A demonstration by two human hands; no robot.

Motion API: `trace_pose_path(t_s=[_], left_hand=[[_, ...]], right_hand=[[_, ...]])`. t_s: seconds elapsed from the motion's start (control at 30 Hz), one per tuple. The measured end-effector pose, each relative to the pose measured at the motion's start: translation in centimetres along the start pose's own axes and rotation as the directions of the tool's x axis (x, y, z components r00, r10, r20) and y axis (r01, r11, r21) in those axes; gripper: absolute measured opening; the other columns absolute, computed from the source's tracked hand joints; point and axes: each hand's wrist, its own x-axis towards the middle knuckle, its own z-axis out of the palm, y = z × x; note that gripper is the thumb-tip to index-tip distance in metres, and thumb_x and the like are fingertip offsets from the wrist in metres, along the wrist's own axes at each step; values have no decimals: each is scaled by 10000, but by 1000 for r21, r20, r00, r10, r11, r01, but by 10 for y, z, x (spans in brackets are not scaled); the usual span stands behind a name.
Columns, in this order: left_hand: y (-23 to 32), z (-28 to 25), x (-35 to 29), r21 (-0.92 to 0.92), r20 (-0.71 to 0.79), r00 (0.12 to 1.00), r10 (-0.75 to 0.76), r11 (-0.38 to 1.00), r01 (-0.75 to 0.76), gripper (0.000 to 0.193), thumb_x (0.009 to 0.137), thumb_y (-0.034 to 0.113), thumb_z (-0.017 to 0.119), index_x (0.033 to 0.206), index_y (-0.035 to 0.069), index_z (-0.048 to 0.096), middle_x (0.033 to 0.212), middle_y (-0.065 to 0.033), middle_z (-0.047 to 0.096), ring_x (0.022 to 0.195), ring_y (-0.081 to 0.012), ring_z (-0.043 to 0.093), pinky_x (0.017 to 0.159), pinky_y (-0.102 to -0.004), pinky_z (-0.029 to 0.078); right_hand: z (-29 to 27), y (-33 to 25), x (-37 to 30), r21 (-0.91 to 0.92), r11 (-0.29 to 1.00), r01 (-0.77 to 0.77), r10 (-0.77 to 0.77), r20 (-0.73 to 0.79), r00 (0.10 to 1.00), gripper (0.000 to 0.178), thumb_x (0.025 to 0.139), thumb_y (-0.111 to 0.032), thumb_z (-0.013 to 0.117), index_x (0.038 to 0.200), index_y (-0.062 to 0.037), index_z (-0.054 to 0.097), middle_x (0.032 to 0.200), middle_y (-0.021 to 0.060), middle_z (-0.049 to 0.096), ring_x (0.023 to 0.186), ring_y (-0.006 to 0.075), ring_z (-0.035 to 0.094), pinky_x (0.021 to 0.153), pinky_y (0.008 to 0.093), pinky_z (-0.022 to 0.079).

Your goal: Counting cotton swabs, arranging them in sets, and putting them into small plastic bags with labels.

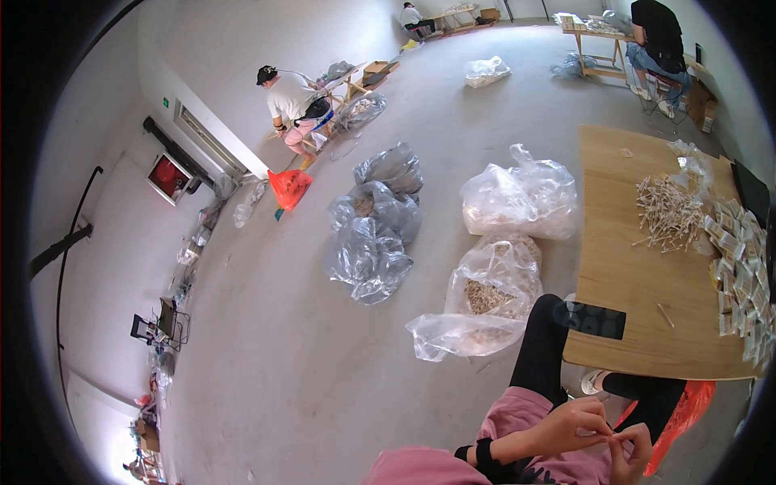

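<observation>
Over my lap, my left hand (572,425) and my right hand (632,454) meet at the fingertips, both pinched closed. Whatever lies between the fingers is too small to make out. A black band (485,457) circles my left wrist. Just ahead and to the right is the wooden table (618,267). It bears a loose heap of thin pale sticks with white ends, like cotton swabs (669,212). One single swab (665,315) lies apart near the table's front. Small clear packets (740,275) pile up along the right side. A dark flat panel (596,320) lies at the near left corner.
On the floor left of the table sit clear plastic bags (521,198), one open bag holding small tan pieces (489,297). Grey bags (376,234) stand farther left. A red bag (683,424) hangs below the table edge. Other people (295,105) sit working at farther tables.
</observation>
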Motion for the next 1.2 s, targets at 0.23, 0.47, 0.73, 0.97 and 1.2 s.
trace_pose_path(t_s=[0.23,0.47,0.73,0.97,1.2], left_hand=[[7,-4,-3,-14,-31,997,-69,998,68,122,739,17,722,817,29,629,834,-73,579,809,-243,585,697,-342,456],[6,-2,11,130,-59,993,101,987,-93,160,698,30,722,747,53,572,765,-70,553,739,-262,569,654,-359,445],[12,-12,20,191,56,998,17,981,-27,165,692,33,742,779,68,606,802,-58,601,768,-255,591,683,-354,444],[7,6,38,132,166,986,3,991,-25,149,700,25,745,800,50,638,828,-70,625,795,-250,612,698,-343,468],[1,23,51,239,207,978,9,969,-60,138,716,55,772,787,66,655,796,-83,621,749,-248,610,670,-345,482]], right_hand=[[6,-6,7,-35,999,19,-17,57,998,73,890,-12,653,906,4,583,844,80,551,806,185,541,750,281,448],[-2,-3,8,-45,998,-35,38,71,997,78,868,14,650,889,1,576,845,97,544,815,215,557,757,296,453],[-1,20,8,-116,993,-20,5,-132,991,153,675,9,750,747,-46,626,760,83,632,764,241,594,697,327,451],[-32,30,-1,-120,992,-29,5,-199,980,141,705,-10,748,754,-47,621,783,78,638,758,235,586,701,330,448],[-57,62,-17,17,994,-108,108,-337,935,138,736,0,723,774,-36,596,756,60,593,742,186,567,697,295,437]])
